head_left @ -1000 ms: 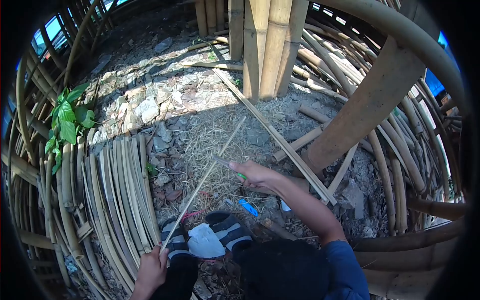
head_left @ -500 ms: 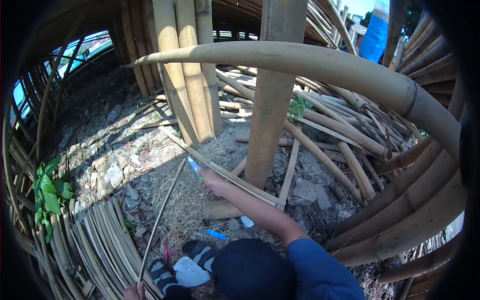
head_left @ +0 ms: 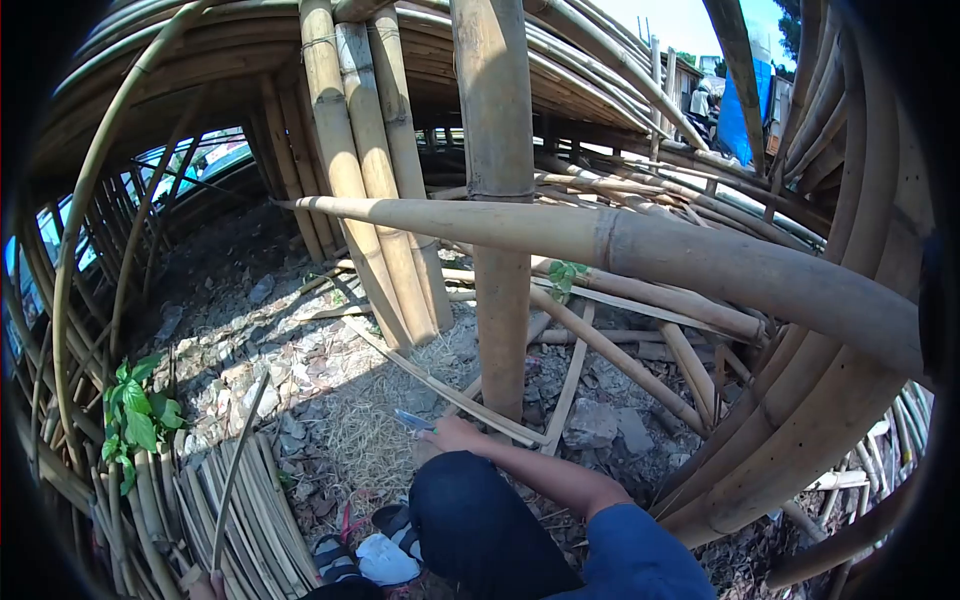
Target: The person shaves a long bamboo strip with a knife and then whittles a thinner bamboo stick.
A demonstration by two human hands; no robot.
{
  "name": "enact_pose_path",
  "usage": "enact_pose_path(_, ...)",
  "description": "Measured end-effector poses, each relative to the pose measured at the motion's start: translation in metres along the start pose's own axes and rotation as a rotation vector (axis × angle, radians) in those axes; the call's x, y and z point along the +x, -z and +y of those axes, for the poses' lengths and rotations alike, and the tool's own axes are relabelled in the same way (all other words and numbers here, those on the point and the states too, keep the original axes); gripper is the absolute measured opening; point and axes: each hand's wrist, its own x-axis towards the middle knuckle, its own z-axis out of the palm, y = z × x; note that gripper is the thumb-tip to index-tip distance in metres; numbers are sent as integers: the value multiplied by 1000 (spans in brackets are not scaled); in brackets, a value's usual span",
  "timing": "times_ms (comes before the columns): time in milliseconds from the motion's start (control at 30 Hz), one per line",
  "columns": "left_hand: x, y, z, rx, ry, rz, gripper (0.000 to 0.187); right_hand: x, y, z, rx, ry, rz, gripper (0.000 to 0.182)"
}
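Note:
My right hand [head_left: 450,438] is closed around a knife [head_left: 412,420], its blade pointing left past my fingers; the handle is mostly hidden. Just in front of my bent knee [head_left: 485,520], this arm reaches out over ground littered with dry shavings. At the lower left edge, my left hand [head_left: 208,587] grips the near end of a thin bamboo strip [head_left: 240,465], which slants up and away. Only part of that hand shows. Beneath the strip lies a bundle of split bamboo strips [head_left: 250,510].
A thick bamboo pole [head_left: 660,245] crosses in front of me at an angle. Upright bamboo posts [head_left: 497,300] stand beyond my right hand. Cut bamboo [head_left: 620,350] lies to the right, and a leafy plant [head_left: 138,410] grows at left. A person [head_left: 702,100] is far off at upper right.
The view has tilted upward. My left hand and the bamboo strip have shifted left, with the strip held more upright. My right hand with the knife is now closer to my knee.

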Motion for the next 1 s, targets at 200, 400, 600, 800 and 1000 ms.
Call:
enact_pose_path(200,12,-19,-47,-265,-108,309,39,14,53,-16,-114,371,284,44)
enact_pose_path(400,-36,34,0,-509,29,66,44,-15,104,-64,78,547,266,42)
enact_pose_path(600,-28,52,-3,-602,-59,-146,50,-43,124,-109,29,606,253,45)
enact_pose_path(800,-1,45,7,-647,-162,-244,52,-84,153,-144,-97,678,288,49)
enact_pose_path(1000,38,54,20,-721,-239,-228,52,-90,190,-190,-107,710,203,42)
